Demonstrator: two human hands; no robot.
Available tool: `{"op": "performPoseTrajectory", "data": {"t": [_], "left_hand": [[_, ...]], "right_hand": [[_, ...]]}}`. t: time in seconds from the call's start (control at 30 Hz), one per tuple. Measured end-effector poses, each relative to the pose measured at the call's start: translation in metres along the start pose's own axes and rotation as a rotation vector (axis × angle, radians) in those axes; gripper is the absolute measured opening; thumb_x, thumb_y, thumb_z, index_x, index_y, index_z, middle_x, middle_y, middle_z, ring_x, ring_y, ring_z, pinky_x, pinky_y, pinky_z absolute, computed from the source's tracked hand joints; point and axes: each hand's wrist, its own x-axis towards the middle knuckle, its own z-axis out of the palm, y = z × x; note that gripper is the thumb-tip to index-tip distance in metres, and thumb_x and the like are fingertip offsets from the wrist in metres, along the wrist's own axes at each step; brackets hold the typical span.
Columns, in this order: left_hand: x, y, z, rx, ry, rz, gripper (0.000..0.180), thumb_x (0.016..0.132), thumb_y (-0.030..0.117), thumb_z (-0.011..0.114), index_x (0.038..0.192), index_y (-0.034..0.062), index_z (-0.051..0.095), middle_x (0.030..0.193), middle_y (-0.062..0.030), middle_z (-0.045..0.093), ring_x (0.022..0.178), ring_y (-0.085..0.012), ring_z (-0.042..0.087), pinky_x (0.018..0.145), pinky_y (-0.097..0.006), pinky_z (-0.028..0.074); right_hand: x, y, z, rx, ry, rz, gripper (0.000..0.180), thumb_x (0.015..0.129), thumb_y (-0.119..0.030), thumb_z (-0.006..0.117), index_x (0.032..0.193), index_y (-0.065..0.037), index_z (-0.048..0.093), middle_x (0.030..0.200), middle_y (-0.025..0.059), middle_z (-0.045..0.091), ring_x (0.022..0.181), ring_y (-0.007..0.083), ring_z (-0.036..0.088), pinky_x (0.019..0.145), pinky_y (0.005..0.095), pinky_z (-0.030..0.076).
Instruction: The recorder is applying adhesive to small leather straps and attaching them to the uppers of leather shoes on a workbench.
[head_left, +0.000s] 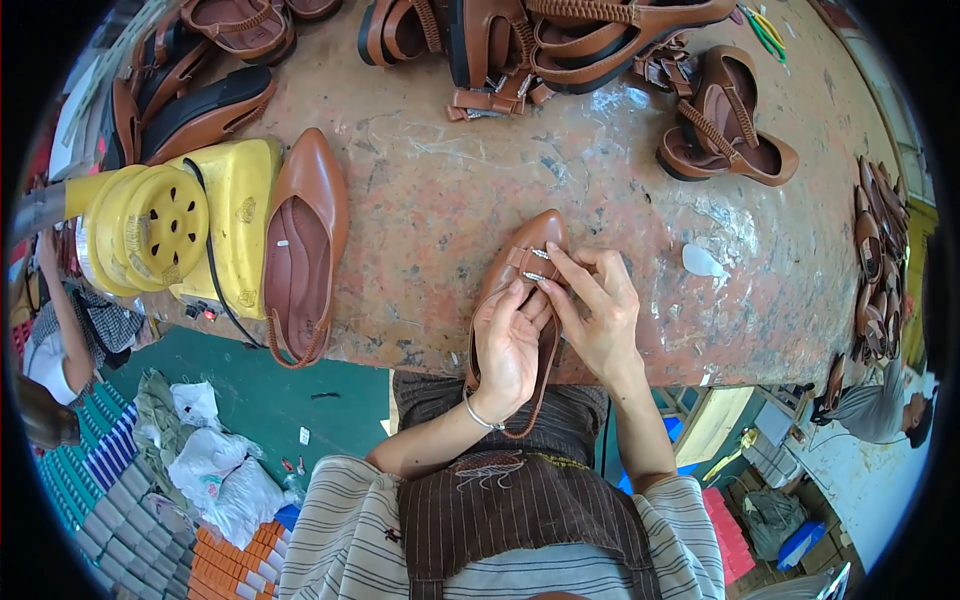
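A brown pointed slingback shoe [545, 228] is at the table's near edge, toe pointing away from me, its braided heel strap hanging toward my lap. Across its upper lies a brown bow [530, 262] with two sparkling silver bands. My left hand [508, 350] is closed on the side of the shoe, some fingers inside its opening, the thumb by the bow. With thumb and forefinger, my right hand [605, 305] pinches the bow's right end against the upper. Further right on the table lies a small white bottle [704, 261].
Another brown slingback [312, 170] lies left, beside a yellow machine [235, 215] with a black cable. Along the far side are stacked shoes [600, 50], loose bows [495, 98] and green-handled pliers [768, 38]. A shoe pair [730, 125] sits at right. Other people are at both sides.
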Motion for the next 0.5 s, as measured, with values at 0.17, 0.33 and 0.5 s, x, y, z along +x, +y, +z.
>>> {"op": "performPoseTrajectory", "data": {"t": [0.17, 0.33, 0.5], "left_hand": [[0.004, 0.000, 0.006, 0.148, 0.144, -0.071, 0.022, 0.093, 0.014, 0.060, 0.112, 0.0035, 0.061, 0.102, -0.0032, 0.066, 0.094, -0.0095, 0.062, 0.081, -0.025, 0.051], [-0.008, 0.011, -0.004, 0.079, -0.012, -0.115, 0.015, 0.092, 0.010, 0.060, 0.104, 0.0016, 0.064, 0.100, -0.0041, 0.066, 0.088, -0.0092, 0.062, 0.079, -0.024, 0.051], [-0.043, 0.055, 0.016, -0.023, -0.184, -0.349, 0.013, 0.089, 0.004, 0.062, 0.101, 0.0009, 0.064, 0.098, -0.0050, 0.066, 0.086, -0.0102, 0.064, 0.075, -0.024, 0.052]], "right_hand": [[-0.004, -0.002, -0.002, -0.013, 0.024, -0.077, 0.042, 0.069, -0.004, 0.075, 0.111, -0.003, 0.067, 0.091, 0.0110, 0.056, 0.082, 0.0256, 0.056, 0.068, 0.0340, 0.048], [-0.029, 0.001, -0.008, 0.354, 0.157, 0.195, 0.037, 0.080, -0.003, 0.067, 0.117, 0.000, 0.064, 0.097, 0.0088, 0.056, 0.089, 0.0178, 0.056, 0.077, 0.0283, 0.046], [-0.060, 0.020, -0.003, 0.391, 0.383, 0.361, 0.027, 0.092, -0.004, 0.055, 0.117, 0.003, 0.061, 0.096, 0.0086, 0.057, 0.089, 0.0169, 0.057, 0.080, 0.0276, 0.046]]}}
